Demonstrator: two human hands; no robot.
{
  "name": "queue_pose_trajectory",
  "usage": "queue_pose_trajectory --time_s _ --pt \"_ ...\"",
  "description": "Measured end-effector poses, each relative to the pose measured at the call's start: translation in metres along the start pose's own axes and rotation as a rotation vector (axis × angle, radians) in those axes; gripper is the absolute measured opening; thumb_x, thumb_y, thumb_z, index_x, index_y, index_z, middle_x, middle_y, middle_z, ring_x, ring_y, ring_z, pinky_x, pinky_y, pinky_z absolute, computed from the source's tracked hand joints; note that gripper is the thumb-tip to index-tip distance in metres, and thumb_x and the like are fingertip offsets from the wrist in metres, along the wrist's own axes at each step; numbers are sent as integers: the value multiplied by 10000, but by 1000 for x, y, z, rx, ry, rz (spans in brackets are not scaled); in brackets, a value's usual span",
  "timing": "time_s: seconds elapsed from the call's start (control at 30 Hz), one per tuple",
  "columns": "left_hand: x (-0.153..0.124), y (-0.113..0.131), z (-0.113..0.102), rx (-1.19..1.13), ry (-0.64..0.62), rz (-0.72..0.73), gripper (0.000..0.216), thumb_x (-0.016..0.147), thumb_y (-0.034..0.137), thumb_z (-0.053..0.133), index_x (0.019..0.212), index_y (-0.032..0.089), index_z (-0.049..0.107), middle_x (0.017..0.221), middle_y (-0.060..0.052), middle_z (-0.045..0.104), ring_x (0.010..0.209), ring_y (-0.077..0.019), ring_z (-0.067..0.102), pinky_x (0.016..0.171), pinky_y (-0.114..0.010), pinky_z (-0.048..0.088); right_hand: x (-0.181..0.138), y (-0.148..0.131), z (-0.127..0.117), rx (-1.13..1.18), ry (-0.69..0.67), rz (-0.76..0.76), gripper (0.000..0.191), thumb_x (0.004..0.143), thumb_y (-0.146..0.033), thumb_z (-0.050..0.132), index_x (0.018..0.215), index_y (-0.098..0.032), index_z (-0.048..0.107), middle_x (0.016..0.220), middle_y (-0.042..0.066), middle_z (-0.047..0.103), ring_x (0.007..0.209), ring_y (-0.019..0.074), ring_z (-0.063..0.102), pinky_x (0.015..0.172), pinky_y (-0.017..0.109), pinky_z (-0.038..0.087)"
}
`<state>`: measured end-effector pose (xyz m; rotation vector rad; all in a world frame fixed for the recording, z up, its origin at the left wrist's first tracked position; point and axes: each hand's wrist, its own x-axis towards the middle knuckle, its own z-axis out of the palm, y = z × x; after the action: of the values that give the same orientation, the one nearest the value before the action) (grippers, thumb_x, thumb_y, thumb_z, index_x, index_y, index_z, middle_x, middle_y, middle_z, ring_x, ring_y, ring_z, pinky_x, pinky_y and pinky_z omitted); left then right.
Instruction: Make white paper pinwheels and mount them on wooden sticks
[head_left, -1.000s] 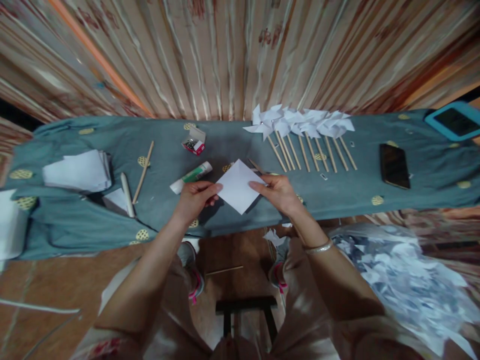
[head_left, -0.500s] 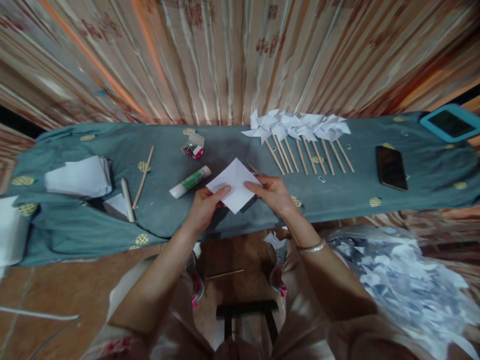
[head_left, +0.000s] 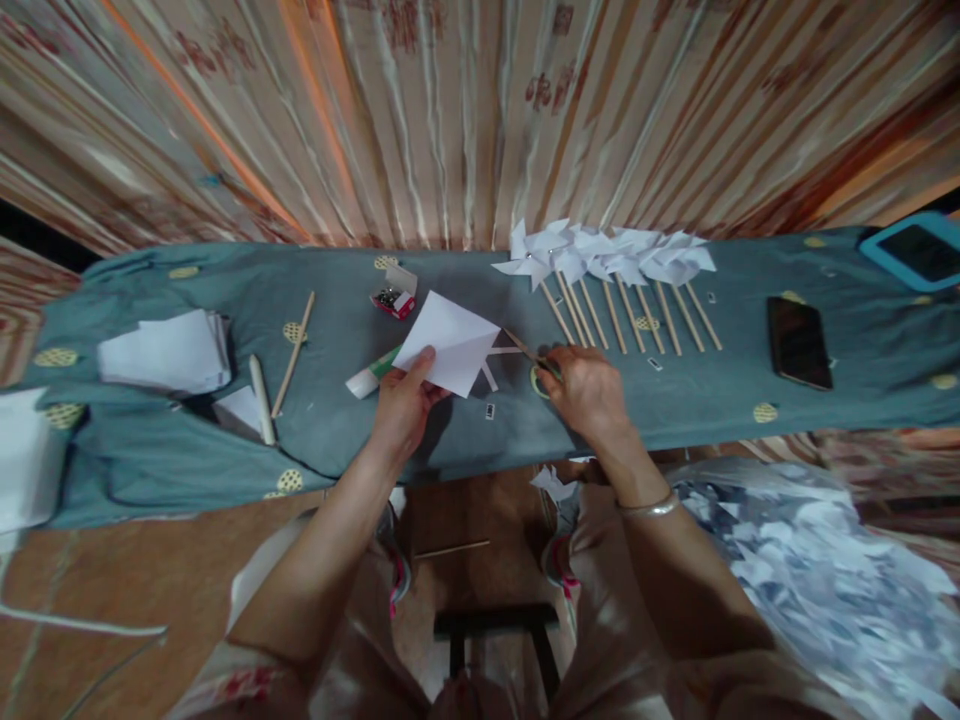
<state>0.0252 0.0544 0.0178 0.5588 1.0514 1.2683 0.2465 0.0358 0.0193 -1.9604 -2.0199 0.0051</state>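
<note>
My left hand (head_left: 406, 405) pinches paper (head_left: 459, 338), half-hiding the tube (head_left: 369, 378); my right hand (head_left: 589, 395) obscures the scissors (head_left: 527, 348) — grip I can't tell; pinwheels (head_left: 592, 254) far right.

We're looking forward and down from the wearer's head, near above the table (head_left: 690, 400), curtain (head_left: 465, 120) at twelve o'clock!

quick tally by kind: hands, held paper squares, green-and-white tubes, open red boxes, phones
Left hand and right hand: 2
Held paper square: 1
Green-and-white tube: 1
Open red box: 1
Phone: 1
Total: 6
</note>
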Motion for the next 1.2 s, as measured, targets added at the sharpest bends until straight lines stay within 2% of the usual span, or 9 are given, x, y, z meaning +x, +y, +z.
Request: queue_pose_trajectory --time_s 0.17,0.33,0.43,0.53,0.6,0.7,0.93,1.03,1.2 --pt "0 1 1 -16 3 -8 299 753 374 760 918 165 623 827 -26 723 719 -147 685 619 -249 545 -3 -4 -11 -89 -151 -3 281 867 -225 589 1120 -137 674 1000 179 734 939 331 676 784 396 505" --pt "0 3 2 -18 -13 -10 326 772 393 759 944 161 607 841 -29 731 722 -142 693 662 -258 558 0 0 -12 26 -154 69 276 832 -185 588 1087 -155 689 956 149 755 897 308 709 774 388 517" --pt "1 4 3 -31 3 -14 317 809 411 727 973 170 602 856 -32 740 735 -154 709 685 -277 572 3 2 -6 458 -140 223 233 772 -252 653 991 -189 704 881 78 755 796 249 717 686 341 529" --pt "4 7 3 -50 9 -3 306 851 434 680 1000 178 601 882 -38 752 766 -177 729 730 -314 586 2 -5 -1 1047 -248 355 350 681 -375 757 971 -190 693 849 47 750 699 186 691 557 273 499" --pt "6 10 1 -66 9 14 299 882 440 641 1017 175 610 886 -47 759 790 -191 738 766 -333 589 0 -14 1 1326 -360 398 437 616 -413 828 966 -188 694 848 44 754 707 162 683 580 259 504" --pt "8 14 -2 -76 4 26 331 914 447 596 1075 160 621 914 -74 769 864 -216 744 852 -375 580 -4 -30 -1 1540 -494 447 508 518 -389 913 942 -199 706 832 15 750 707 124 673 669 254 528" --pt "8 23 -7 -95 -4 19 434 903 496 603 1160 147 618 920 -87 769 936 -245 743 964 -440 538 -11 -47 -9 1569 -626 418 543 529 -514 899 924 -183 728 732 0 697 618 99 618 507 204 420" --pt "7 24 -7 -103 -1 3 457 886 517 622 1151 145 624 888 -78 769 878 -229 750 952 -420 546 -13 -51 -13 1514 -699 354 553 571 -561 865 929 -158 739 700 15 679 598 100 584 522 231 435" --pt "7 20 -5 -139 -16 -30 427 889 497 627 1121 138 627 830 -74 769 806 -213 754 881 -373 579 -14 -55 -16 1469 -722 277 571 619 -572 833 955 -119 745 678 21 647 595 102 553 551 259 454"
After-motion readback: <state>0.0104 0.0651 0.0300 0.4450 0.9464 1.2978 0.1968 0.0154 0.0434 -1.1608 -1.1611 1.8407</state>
